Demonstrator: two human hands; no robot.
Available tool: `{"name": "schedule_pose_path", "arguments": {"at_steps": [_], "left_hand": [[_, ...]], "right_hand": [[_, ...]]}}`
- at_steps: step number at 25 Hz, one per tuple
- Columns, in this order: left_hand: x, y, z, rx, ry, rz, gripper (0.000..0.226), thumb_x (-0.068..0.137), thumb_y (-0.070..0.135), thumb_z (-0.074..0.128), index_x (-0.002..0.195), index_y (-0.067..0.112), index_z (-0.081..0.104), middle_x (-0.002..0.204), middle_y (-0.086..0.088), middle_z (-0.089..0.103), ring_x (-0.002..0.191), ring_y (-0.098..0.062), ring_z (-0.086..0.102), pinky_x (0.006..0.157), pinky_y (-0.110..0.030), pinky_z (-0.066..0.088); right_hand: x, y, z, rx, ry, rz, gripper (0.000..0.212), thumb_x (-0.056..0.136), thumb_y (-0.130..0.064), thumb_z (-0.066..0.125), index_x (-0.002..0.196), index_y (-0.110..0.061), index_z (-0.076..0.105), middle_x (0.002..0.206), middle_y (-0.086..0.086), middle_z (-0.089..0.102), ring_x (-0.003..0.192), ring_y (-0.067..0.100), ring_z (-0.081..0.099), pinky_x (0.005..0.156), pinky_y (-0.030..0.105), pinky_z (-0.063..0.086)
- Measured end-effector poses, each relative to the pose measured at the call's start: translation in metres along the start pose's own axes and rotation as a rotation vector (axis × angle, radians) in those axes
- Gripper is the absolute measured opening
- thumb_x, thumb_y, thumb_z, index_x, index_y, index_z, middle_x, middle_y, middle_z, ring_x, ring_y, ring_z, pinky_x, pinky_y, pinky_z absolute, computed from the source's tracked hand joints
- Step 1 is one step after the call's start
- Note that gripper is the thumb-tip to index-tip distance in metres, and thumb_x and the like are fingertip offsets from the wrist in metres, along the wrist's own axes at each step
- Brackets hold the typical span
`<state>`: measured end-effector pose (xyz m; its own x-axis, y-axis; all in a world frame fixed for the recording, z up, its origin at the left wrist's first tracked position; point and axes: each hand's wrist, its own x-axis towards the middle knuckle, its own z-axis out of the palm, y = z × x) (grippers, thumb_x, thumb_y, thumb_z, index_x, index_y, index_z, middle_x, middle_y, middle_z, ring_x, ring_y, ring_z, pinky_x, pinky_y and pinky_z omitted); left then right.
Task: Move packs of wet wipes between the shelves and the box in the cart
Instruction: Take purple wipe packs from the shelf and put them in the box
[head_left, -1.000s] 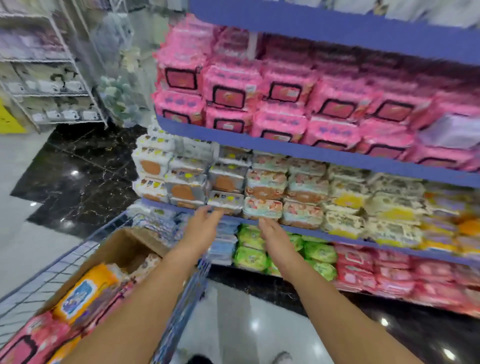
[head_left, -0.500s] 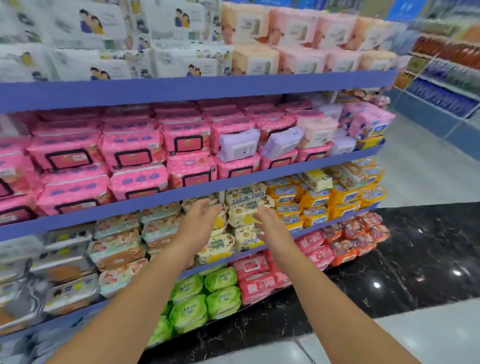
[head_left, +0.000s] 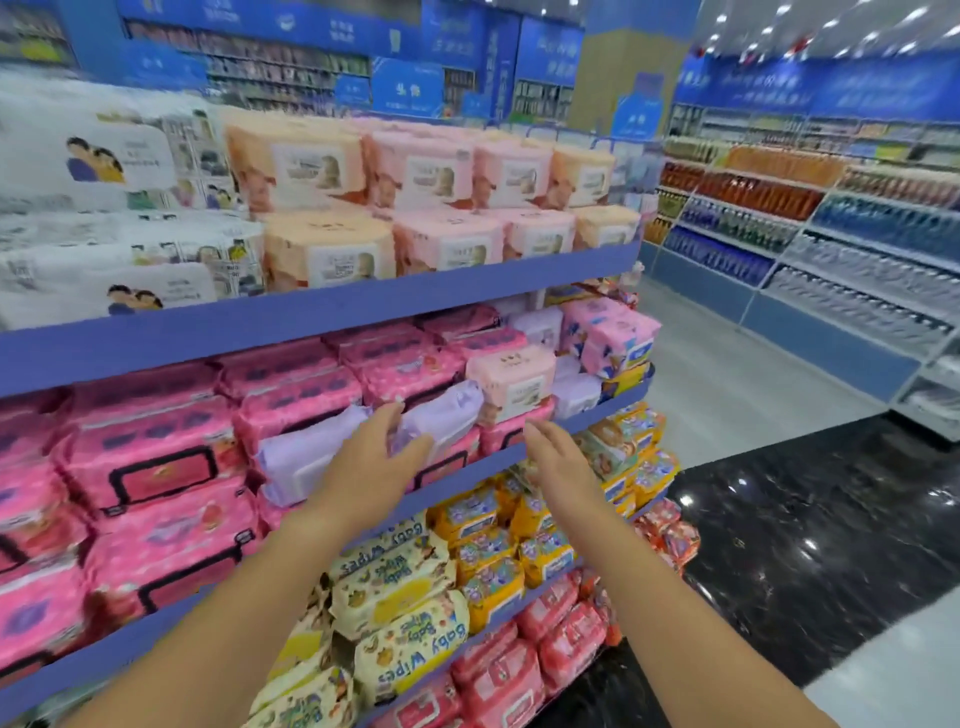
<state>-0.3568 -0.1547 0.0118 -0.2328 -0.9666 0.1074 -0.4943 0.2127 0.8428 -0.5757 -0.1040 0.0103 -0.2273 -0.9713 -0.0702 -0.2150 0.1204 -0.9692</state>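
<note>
We are logging soft, pillowy plastic packs on blue-edged shelves (head_left: 332, 306). Top tier: white, peach and pale pink blocks. Second tier: glossy hot-pink packs (head_left: 150, 462) with black-framed labels, and a crinkled lilac pack (head_left: 441, 415) lying tilted across them. Our left hand (head_left: 374, 462) is spreading open with its fingertips touching that lilac pack, not closing on it. Our right hand (head_left: 561, 462) is hovering open and empty just beside the shelf edge. Below are lying yellow "Baby Wipes" packs (head_left: 400, 587) and red packs (head_left: 519, 670). A polished black floor (head_left: 810, 545) is shining on the right.
</note>
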Motion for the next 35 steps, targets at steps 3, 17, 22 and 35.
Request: {"name": "schedule_pose_path", "arguments": {"at_steps": [3,17,22,35], "left_hand": [[0.039,-0.036,-0.035,0.372,0.06,-0.038,0.052,0.091,0.055,0.057,0.127,0.017,0.051,0.124,-0.003,0.056,0.108,-0.025,0.054,0.089,-0.039,0.044],[0.049,-0.062,-0.043,0.822,0.169,-0.269,0.061,0.081,0.059,0.067,0.13,0.026,0.052,0.121,0.001,0.06,0.102,-0.024,0.06,0.076,-0.035,0.048],[-0.05,-0.043,-0.058,-0.108,0.66,-0.608,0.059,0.054,0.05,0.09,0.104,0.028,0.069,0.097,0.004,0.077,0.086,-0.024,0.074,0.077,-0.051,0.061],[-0.459,-0.034,-0.068,-0.731,1.594,-0.732,0.033,0.073,0.003,0.086,0.101,0.01,0.07,0.096,-0.018,0.076,0.072,-0.029,0.072,0.066,-0.046,0.06]], "right_hand": [[0.065,-0.007,0.018,-0.23,-0.12,-0.126,0.051,0.104,-0.043,0.047,0.15,-0.024,0.038,0.136,-0.01,0.046,0.119,0.009,0.048,0.095,0.032,0.04],[0.192,0.002,0.06,-1.296,-0.421,-0.87,0.053,0.069,-0.04,0.08,0.113,-0.018,0.061,0.105,0.002,0.062,0.096,0.028,0.062,0.097,0.044,0.046],[0.123,-0.014,0.082,-0.398,-0.706,-0.289,0.034,0.078,-0.035,0.083,0.098,-0.019,0.059,0.091,-0.002,0.061,0.075,0.017,0.06,0.06,0.032,0.048],[-0.195,0.023,0.303,-0.127,-1.37,0.125,0.037,0.068,-0.024,0.085,0.099,-0.007,0.075,0.09,0.011,0.079,0.078,0.029,0.074,0.071,0.039,0.057]]}}
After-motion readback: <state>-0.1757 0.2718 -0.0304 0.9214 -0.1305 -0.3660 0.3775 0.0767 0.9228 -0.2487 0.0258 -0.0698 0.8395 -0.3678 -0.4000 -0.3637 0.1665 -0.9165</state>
